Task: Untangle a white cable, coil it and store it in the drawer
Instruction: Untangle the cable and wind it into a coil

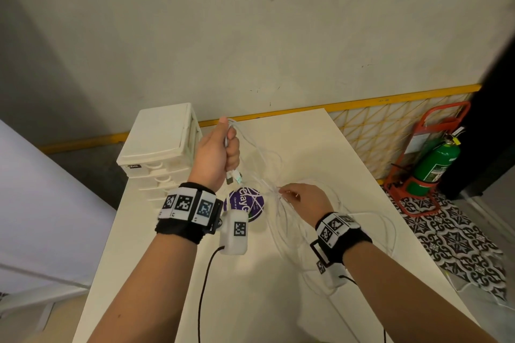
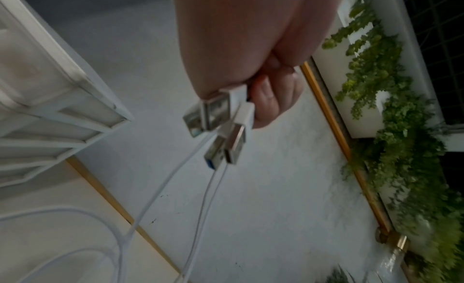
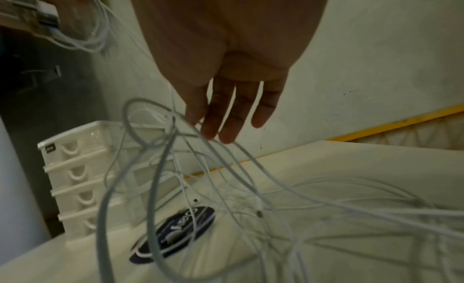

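Above the middle of the white table (image 1: 292, 301), the left hand (image 1: 216, 152) is raised in a fist, fingers curled round a bundle of white cable (image 1: 267, 164) ends. Several USB plugs (image 2: 220, 126) protrude from the bottom of the fist. The strands run from the top of the fist down and to the right, toward the tangle (image 3: 226, 188) that lies partly lifted and partly spread on the table's right half.

The right hand (image 1: 303, 199) sits lower and nearer, at the point where the strands cross. Its fingers (image 3: 226, 118) are nearly straight and touch the strands. The head view suggests a light pinch at the fingertips, but this cannot be confirmed.

The long axis of the held section runs diagonally from far-left and high to near-right and low. The right hand is the nearer one to the knot, so separating strands probably falls to it, pulling away from the left fist.

Surroundings:
- A white drawer unit (image 1: 158, 147) stands at the far-left of the table, just beside the left hand. All visible drawers appear closed.
- A round purple lid (image 1: 245, 205) lies on the table under the hanging strands; loops may catch on it.
- Loose loops trail toward the table's right edge.
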Demonstrator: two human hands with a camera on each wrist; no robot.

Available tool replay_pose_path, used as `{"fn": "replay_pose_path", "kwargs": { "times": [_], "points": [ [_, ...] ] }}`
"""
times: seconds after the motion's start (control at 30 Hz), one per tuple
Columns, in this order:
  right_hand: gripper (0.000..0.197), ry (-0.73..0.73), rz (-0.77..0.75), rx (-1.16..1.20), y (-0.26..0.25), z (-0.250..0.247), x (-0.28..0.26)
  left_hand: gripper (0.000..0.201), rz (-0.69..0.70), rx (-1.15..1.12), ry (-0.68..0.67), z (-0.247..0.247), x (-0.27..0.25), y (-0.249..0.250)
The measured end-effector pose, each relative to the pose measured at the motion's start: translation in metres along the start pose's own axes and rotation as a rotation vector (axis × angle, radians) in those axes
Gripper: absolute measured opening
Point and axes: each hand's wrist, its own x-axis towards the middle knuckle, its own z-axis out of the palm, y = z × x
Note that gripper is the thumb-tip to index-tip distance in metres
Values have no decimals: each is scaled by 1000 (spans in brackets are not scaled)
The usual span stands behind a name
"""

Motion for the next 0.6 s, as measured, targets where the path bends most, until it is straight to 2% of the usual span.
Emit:
{"fn": "replay_pose_path", "kwargs": {
  "times": [0.2, 0.3, 0.43, 0.5, 0.6],
  "points": [
    [31, -69, 33, 204, -10, 6, 0, 43, -23, 19, -52, 4, -2, -1],
    [22, -106, 46, 107, -11, 10, 0, 42, -12, 12, -56, 7, -3, 0],
    [16, -45, 142, 84, 0, 9, 0, 42, 23, -22, -17, -2, -3, 7],
    [9, -44, 200, -24, 9, 4, 1, 43, 42, -81, 5, -6, -5, 10],
    [23, -9, 272, -71, 25, -3, 0, 44, 45, -145, 37, -8, -6, 11]
  ]
}}
